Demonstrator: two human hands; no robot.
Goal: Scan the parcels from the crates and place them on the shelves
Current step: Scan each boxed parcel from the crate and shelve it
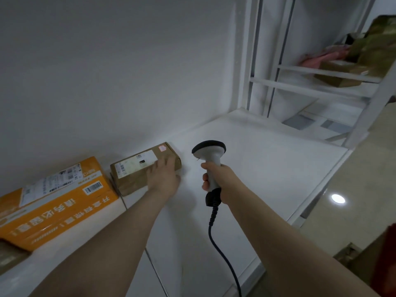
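Placing step. Left hand (165, 179), fingers flat, rested on parcel (132, 174) on shelf (257, 168) beside orange box (53, 206). Right hand (222, 181) gripped scanner (211, 153). Next, likely: lift hand off, fetch another parcel.

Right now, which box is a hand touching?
The small brown box, under the left hand; the bigger orange box beside it lies untouched.

— How do the arms sit?
— Both my forearms reach forward, bare. My left hand (165, 179) is palm down, fingers straight, touching the brown parcel (132, 174).
— The right?
— My right hand (216, 181) is curled round the scanner (211, 155) handle, holding it upright.
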